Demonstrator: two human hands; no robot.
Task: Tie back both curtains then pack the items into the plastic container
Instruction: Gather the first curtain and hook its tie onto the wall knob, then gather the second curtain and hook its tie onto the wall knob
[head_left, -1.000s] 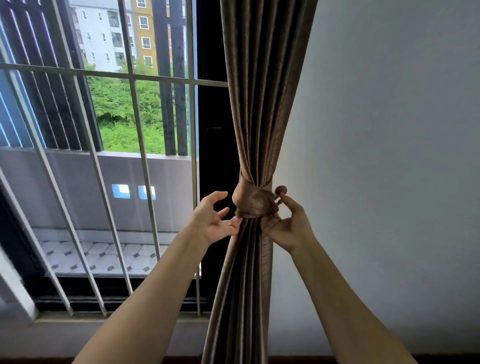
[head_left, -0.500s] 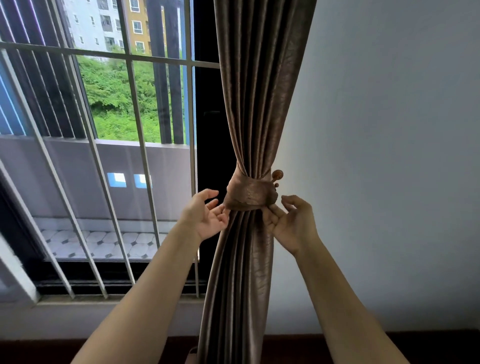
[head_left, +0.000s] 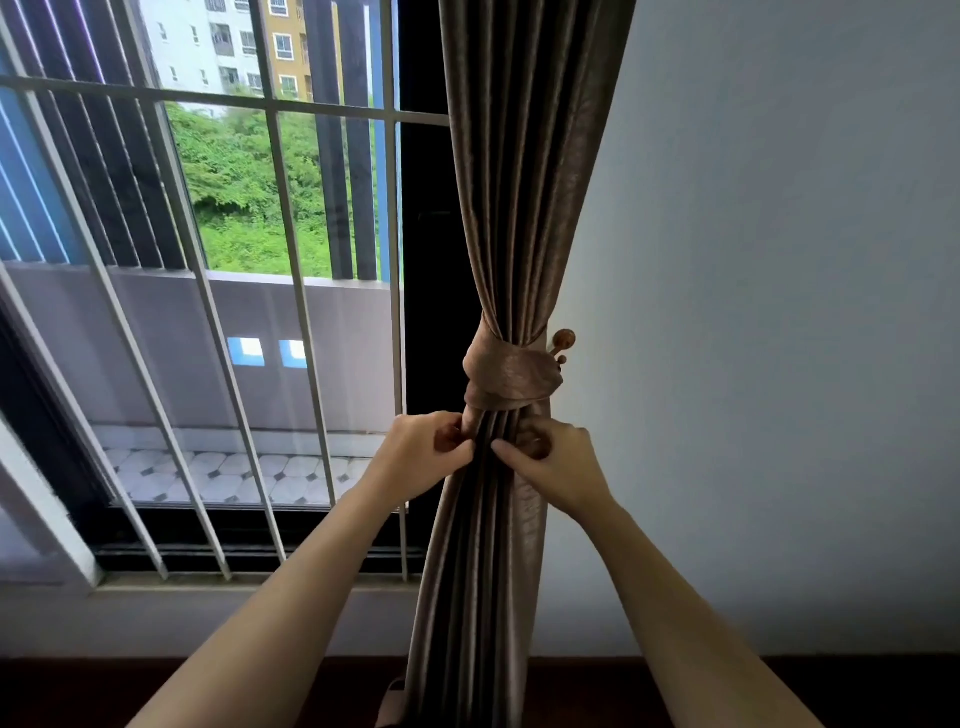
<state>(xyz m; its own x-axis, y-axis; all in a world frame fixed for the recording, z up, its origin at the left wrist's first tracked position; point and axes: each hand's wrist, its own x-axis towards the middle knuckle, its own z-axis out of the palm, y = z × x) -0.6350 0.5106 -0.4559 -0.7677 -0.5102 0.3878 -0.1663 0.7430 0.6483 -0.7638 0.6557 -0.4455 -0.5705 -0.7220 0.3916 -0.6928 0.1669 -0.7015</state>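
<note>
head view: curtain (head_left: 524, 208) is gathered into a bunch and the tie (head_left: 511, 376) is wrapped round it, just above the fingertips of both hands. tie looks looped onto the knob (head_left: 563, 340), which sits above and right of the right fingers, by the wall (head_left: 779, 312). left hand (head_left: 421, 452) has its fingers (head_left: 457, 452) curled in, pinching the folds right under the tie. right hand (head_left: 558, 465) does the same from the other side, fingers (head_left: 511, 449) clamped on the folds, and the two sets of fingertips sit near each other with pleats between. window bars (head_left: 291, 260) are well left of the left fingers. judgement: this curtain is basically tied and the hands are tidying the pleats below the tie. other curtain is not in view, so cannot tell if it is tied. container and items are not in view, so packing looks not yet begun. roughly a third to half done at best.
</note>
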